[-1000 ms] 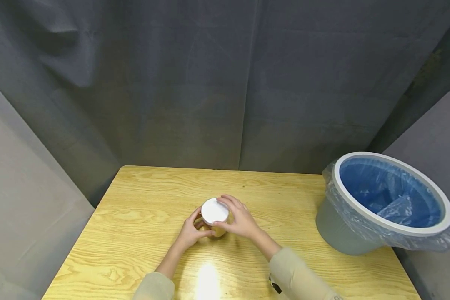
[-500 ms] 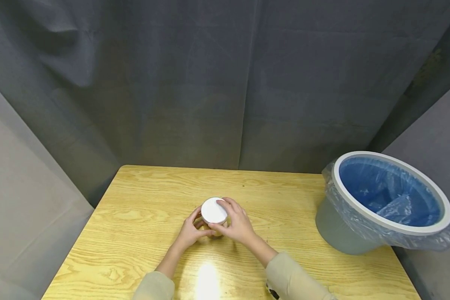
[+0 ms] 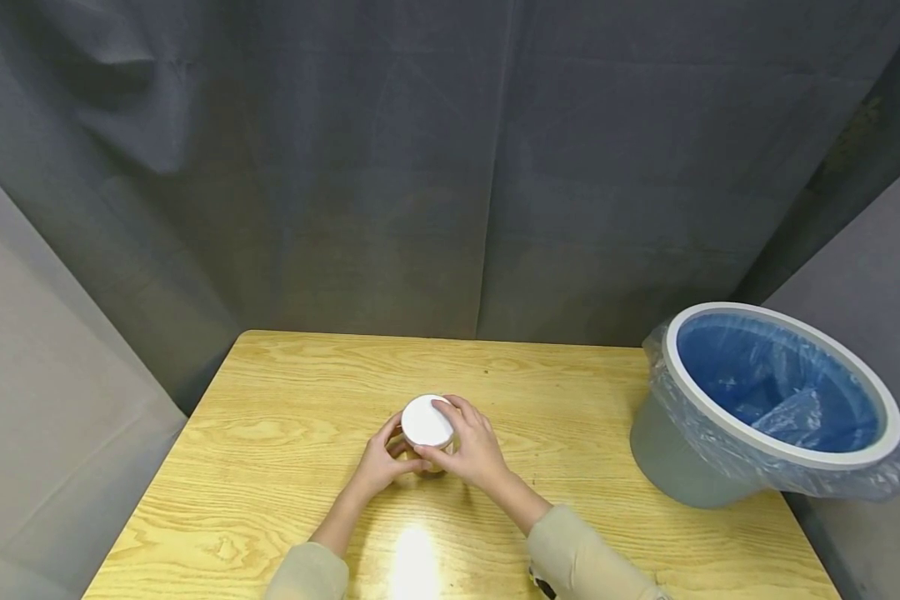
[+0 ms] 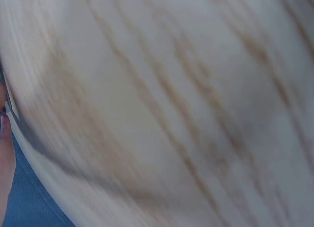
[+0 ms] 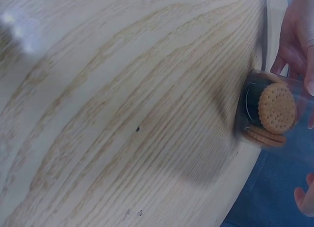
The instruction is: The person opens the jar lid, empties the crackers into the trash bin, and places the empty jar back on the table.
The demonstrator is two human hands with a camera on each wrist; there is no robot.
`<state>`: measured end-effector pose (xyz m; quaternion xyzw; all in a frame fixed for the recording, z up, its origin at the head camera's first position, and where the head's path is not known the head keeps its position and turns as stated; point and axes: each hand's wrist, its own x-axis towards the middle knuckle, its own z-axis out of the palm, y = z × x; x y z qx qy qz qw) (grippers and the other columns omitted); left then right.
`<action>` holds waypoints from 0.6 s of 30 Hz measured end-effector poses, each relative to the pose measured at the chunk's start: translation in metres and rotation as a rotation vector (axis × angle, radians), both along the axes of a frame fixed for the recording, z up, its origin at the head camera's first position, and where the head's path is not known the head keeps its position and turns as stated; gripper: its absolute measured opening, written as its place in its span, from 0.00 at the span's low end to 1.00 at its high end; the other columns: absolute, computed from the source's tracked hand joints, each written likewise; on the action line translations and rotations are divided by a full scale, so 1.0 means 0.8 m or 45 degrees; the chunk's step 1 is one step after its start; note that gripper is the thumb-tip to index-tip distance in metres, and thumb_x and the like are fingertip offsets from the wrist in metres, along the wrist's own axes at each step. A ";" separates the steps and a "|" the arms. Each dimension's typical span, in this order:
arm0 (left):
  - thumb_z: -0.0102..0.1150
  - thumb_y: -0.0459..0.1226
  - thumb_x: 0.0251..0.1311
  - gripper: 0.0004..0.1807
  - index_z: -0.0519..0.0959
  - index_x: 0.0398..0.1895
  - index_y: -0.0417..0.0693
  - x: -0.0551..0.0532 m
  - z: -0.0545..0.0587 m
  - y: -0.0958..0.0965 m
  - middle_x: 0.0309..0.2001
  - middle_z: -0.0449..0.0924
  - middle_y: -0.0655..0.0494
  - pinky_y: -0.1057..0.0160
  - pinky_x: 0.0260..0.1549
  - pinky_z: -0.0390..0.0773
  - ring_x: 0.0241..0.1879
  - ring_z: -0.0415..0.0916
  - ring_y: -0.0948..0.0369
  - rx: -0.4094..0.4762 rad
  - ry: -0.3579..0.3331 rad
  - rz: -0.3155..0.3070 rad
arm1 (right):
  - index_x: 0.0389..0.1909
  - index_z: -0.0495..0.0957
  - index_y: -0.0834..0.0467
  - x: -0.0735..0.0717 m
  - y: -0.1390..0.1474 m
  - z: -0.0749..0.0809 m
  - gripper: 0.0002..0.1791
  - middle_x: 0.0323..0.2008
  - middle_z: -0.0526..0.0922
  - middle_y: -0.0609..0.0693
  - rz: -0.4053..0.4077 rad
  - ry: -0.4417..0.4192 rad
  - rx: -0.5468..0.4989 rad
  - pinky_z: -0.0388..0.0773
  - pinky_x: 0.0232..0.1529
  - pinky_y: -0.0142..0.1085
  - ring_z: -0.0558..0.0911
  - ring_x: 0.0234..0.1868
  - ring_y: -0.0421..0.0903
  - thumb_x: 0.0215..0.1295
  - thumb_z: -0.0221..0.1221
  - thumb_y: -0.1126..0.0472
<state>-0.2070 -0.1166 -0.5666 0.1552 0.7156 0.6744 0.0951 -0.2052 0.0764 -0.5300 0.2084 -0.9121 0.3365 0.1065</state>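
Observation:
A clear jar (image 5: 304,133) with a white lid (image 3: 422,423) stands on the wooden table between my hands. Round biscuits (image 5: 277,108) lie near its base, with a dark round patch beside them, in the right wrist view. My left hand (image 3: 376,465) holds the jar's side, with fingers behind it and thumb in front. My right hand (image 3: 477,450) grips the lid from the right, thumb at its near edge and fingers over its far side. Mostly blurred tabletop fills the left wrist view; a bit of hand (image 4: 6,163) shows at its left edge.
A round bin (image 3: 682,458) with a white rim and a clear plastic liner stands at the table's right side. Dark grey curtain (image 3: 360,183) hangs behind the table (image 3: 270,400), with paler panels at the left and right.
My right hand has shifted slightly left and turned a little with the lid, mostly in the first half second. My left hand stays in place around the jar.

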 end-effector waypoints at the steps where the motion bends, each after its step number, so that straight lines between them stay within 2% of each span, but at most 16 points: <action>1: 0.69 0.27 0.43 0.47 0.55 0.68 0.46 0.000 0.000 0.000 0.64 0.57 0.44 0.53 0.60 0.65 0.60 0.60 0.45 -0.001 -0.006 0.001 | 0.62 0.66 0.48 0.000 0.000 0.000 0.40 0.61 0.66 0.53 0.002 0.005 -0.005 0.63 0.58 0.58 0.67 0.59 0.55 0.49 0.59 0.33; 11: 0.70 0.28 0.41 0.47 0.57 0.67 0.46 -0.003 -0.006 0.000 0.63 0.58 0.44 0.56 0.59 0.68 0.60 0.59 0.44 0.011 -0.017 0.022 | 0.61 0.67 0.48 -0.004 0.003 0.001 0.39 0.61 0.67 0.52 0.027 0.037 0.013 0.63 0.58 0.56 0.67 0.60 0.53 0.49 0.61 0.35; 18: 0.71 0.30 0.41 0.48 0.56 0.68 0.45 -0.003 -0.004 0.001 0.63 0.58 0.44 0.56 0.60 0.66 0.61 0.58 0.45 0.009 -0.018 0.020 | 0.62 0.67 0.48 -0.006 0.006 0.001 0.39 0.61 0.66 0.52 0.065 0.019 -0.004 0.64 0.57 0.54 0.67 0.60 0.52 0.49 0.61 0.35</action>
